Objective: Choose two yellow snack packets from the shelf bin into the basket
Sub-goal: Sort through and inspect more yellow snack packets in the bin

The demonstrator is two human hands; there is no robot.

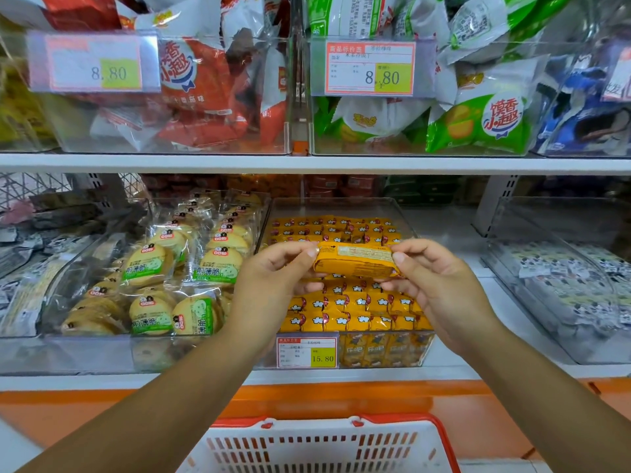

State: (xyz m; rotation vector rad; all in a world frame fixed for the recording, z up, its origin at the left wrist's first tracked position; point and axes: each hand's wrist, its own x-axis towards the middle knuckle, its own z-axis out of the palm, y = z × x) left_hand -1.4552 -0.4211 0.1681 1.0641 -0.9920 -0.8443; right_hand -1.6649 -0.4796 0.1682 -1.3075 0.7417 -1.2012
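Holding: both hands keep one yellow snack packet (355, 261) level in the air, just above the shelf bin (377, 349), its long side running left to right.
Left hand (273, 278): thumb and curled fingers pinch the left end of the packet, the forearm reaching in from the near left.
Right hand (440, 285): thumb and fingers pinch the right end, the other fingers curled under the packet's lower edge.
Shelf bin: a clear box on the lower shelf, in the middle, packed with tidy rows of small yellow packets (341, 302) with red and white print; the hands hide part of the rows.
Basket (307, 426): white slotted plastic with a red rim, at the near edge below the hands; only its far part is in view.
Price tag (306, 351): on the near wall of the bin, at its left, reading 15.80.
Left bin (102, 247): round biscuits (153, 264) in clear wrappers with green labels.
Right bin (587, 349): black-and-white packets (563, 285).
Upper shelf (307, 163): clear bins of red packets (205, 97) at left and green packets (478, 121) at right, each tagged 8.80.
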